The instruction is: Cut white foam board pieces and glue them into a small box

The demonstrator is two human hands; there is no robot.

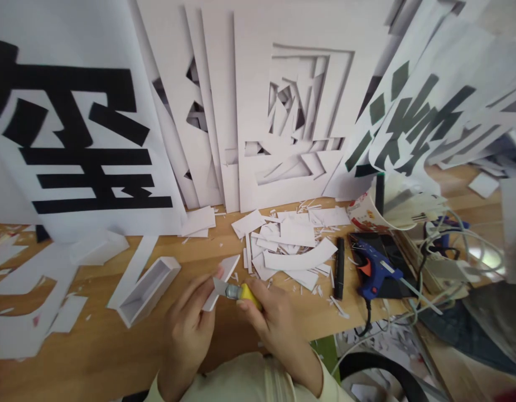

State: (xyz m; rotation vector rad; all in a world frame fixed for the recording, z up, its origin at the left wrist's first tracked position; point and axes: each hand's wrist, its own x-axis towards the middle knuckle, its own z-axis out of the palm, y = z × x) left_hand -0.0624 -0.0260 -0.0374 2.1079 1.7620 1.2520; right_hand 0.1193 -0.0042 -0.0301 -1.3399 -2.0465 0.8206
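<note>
- The landmark is the white, oblong, open-topped box (156, 297) on the light wooden desk (102, 360); its long axis runs from near left to far right.
- Just right of this box is the flat white strip of stiff board (230, 267), its long axis leaning much the same way.
- The left hand (189, 318), the nearer of the 2 hands to the box, pinches the strip between thumb and fingers.
- The right hand (271, 312), farther right of the box, is closed around the yellow-handled cutter with a flat metal blade (250, 296).
- The cutter points left, towards the box, its blade crossing the strip; whether the edge bites in or only rests there, I cannot tell.
- The 2 hands are apart, with the blade and strip bridging them.
- Beyond the strip, farther right of the box, lies the loose heap of white offcuts (297, 231); the blue glue gun (379, 271) is well to the box's right.
</note>
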